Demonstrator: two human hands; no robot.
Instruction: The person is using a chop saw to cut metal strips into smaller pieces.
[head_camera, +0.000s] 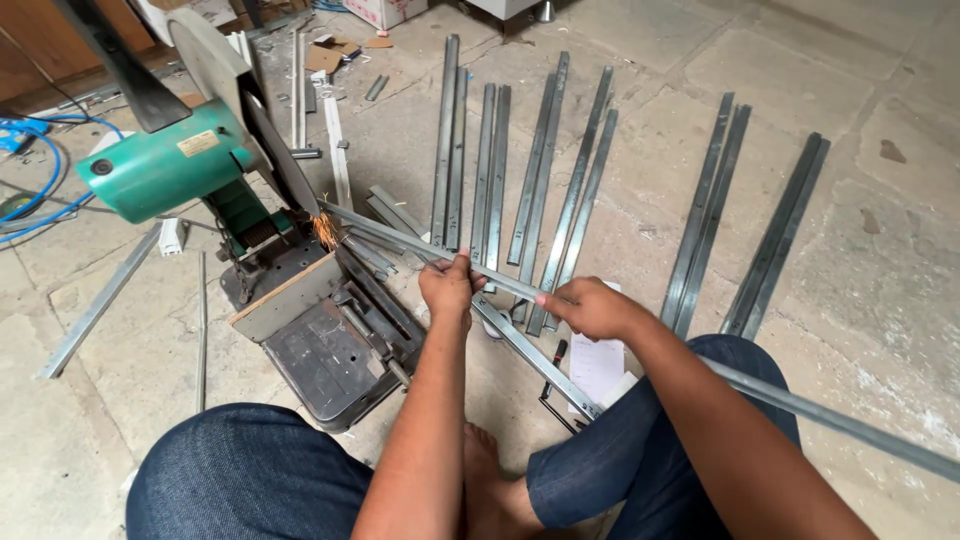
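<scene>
Gripping a long grey metal bar (500, 275) with both hands: left hand (447, 288) closed over it nearer the saw, right hand (592, 307) pinching it just beside, fingers wrapped around the narrow strip. Running slantwise from the cutting disc (280, 150), where orange sparks (325, 230) fly, back past the right knee and off the frame's lower right edge. Thin, straight, dull-galvanised, flat-faced with a folded edge. Sitting on the stone floor (880, 250), pale, rough, slab-jointed. Green chop saw (165, 165), smooth painted motor housing, dark steel base plate (320, 350) scuffed and greasy. Fanned out beyond the hands, more cut bars (540, 170) in pairs, same grey channel shape. White paper sheet (597, 365) under the right forearm. Blue denim (250, 470) on both knees.
</scene>
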